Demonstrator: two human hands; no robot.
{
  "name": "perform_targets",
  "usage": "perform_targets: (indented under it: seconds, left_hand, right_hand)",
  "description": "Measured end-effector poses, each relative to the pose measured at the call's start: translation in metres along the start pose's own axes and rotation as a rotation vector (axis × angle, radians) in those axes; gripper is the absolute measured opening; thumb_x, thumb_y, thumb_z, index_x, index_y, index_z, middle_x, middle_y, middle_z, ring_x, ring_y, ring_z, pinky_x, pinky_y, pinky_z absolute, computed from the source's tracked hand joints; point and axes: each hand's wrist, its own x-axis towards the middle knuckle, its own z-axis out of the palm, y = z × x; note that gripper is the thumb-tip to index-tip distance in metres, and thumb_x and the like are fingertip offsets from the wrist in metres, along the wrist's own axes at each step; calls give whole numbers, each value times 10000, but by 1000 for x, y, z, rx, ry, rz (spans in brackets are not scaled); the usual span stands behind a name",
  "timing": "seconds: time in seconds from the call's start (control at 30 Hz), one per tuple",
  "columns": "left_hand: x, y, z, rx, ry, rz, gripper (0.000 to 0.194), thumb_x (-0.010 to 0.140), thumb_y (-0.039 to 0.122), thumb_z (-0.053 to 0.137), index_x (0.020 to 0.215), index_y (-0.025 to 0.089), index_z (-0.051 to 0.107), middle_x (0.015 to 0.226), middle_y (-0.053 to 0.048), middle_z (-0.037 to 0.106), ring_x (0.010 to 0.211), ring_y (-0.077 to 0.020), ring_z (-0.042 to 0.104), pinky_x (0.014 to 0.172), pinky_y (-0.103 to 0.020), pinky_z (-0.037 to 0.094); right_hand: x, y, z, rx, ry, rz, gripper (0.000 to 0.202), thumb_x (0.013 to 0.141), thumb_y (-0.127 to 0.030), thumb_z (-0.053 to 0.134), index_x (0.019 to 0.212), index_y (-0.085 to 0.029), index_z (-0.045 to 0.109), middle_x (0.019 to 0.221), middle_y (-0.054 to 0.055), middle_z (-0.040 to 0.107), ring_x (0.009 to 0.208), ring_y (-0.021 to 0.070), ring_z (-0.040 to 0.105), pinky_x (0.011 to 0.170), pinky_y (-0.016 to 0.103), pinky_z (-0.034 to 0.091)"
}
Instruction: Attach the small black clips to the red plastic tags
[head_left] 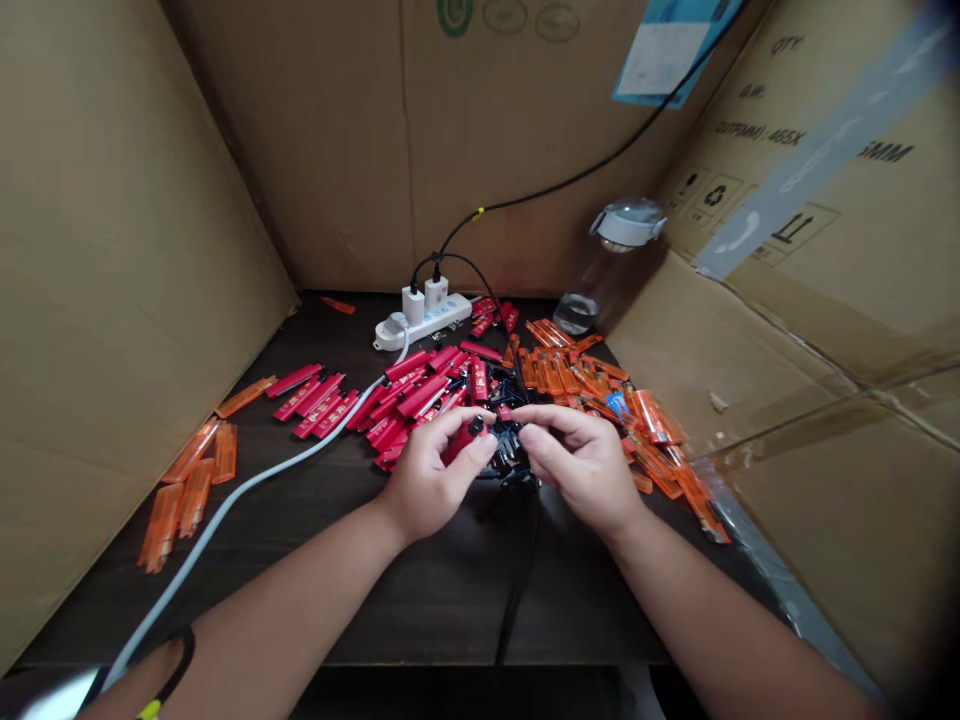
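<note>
My left hand [435,470] is closed around a red lighter [461,440] with a black end pointing up between thumb and forefinger. Close to its right, my right hand [581,460] has thumb and forefinger drawn together; whatever sits between the tips is too small to make out. Beneath and beyond both hands lies a heap of black parts [510,450], partly hidden by the fingers. Many red lighter-shaped pieces [420,395] with gold lettering are piled left of the heap. Translucent orange lighter bodies [555,372] spread out to the right.
A white power strip [424,322] with plugged-in chargers stands at the back. Its pale cable [247,487] crosses the dark table [420,600] on the left. A clear bottle [611,265] stands back right. More orange pieces [196,495] lie far left. Cardboard walls [315,150] enclose the table.
</note>
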Motion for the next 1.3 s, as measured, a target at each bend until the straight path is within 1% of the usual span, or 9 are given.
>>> perform_targets:
  seconds: [0.07, 0.17, 0.27, 0.4, 0.6, 0.77, 0.93, 1.13, 1.3]
  left_hand:
    - [1, 1, -2, -173, 8, -109, 284, 856, 405, 582, 905, 133, 647, 621, 18, 504, 522, -74, 428, 483, -200, 349]
    - [4, 0, -4, -452, 17, -225, 357, 843, 465, 575, 754, 123, 619, 531, 55, 359, 440, -40, 283, 413, -187, 207]
    - [6, -1, -6, -669, -21, -320, 353, 816, 453, 585, 699, 120, 590, 537, 51, 359, 421, -32, 256, 395, -186, 147]
    - [6, 3, -9, -831, -123, -426, 397, 799, 497, 544, 699, 116, 596, 552, 38, 370, 422, -35, 266, 389, -178, 121]
    - [7, 5, -12, -932, -226, -533, 377, 790, 471, 506, 640, 128, 556, 534, 38, 336, 414, -46, 244, 372, -174, 122]
    - [8, 5, -15, -977, -298, -582, 358, 776, 440, 480, 584, 140, 516, 521, 42, 303, 393, -46, 204, 351, -168, 96]
    - [7, 5, -14, -928, -314, -645, 381, 796, 460, 462, 600, 139, 524, 520, 41, 305, 402, -47, 211, 353, -157, 108]
    - [6, 6, -12, -881, -383, -716, 419, 825, 515, 430, 659, 146, 540, 507, 47, 302, 400, -50, 233, 347, -145, 142]
    - [6, 5, -11, -881, -412, -741, 439, 838, 526, 404, 668, 144, 539, 506, 46, 315, 397, -50, 249, 343, -141, 153]
  right_hand:
    - [3, 1, -2, 219, 3, 118, 277, 777, -359, 649, 939, -138, 685, 502, -76, 332, 426, 60, 272, 403, 215, 246]
    - [7, 0, 0, 454, -21, 264, 270, 735, -305, 628, 927, -120, 672, 546, -67, 342, 443, 55, 269, 400, 204, 253]
    - [8, -1, 3, 508, -36, 336, 298, 703, -235, 618, 970, -107, 656, 584, -49, 404, 458, 59, 320, 407, 208, 295]
    - [7, -1, 6, 512, -58, 352, 312, 743, -200, 650, 1045, -140, 604, 612, -48, 470, 448, 55, 360, 411, 204, 344]
    - [7, 2, 5, 559, -148, 330, 259, 789, -339, 693, 943, -185, 552, 653, -24, 598, 439, 81, 479, 456, 253, 475]
    - [9, 5, 4, 640, -202, 412, 287, 812, -436, 665, 789, -164, 576, 556, -38, 539, 421, 68, 454, 453, 232, 474]
    - [10, 5, 1, 778, -184, 461, 218, 748, -327, 752, 856, -164, 656, 603, -65, 439, 471, 28, 394, 467, 162, 419]
    - [11, 2, -3, 804, -193, 449, 262, 724, -261, 765, 959, -154, 716, 738, -13, 575, 595, 50, 533, 610, 211, 525]
    - [11, 4, -2, 753, -189, 403, 232, 725, -251, 763, 940, -166, 737, 781, 14, 662, 639, 70, 594, 698, 251, 555]
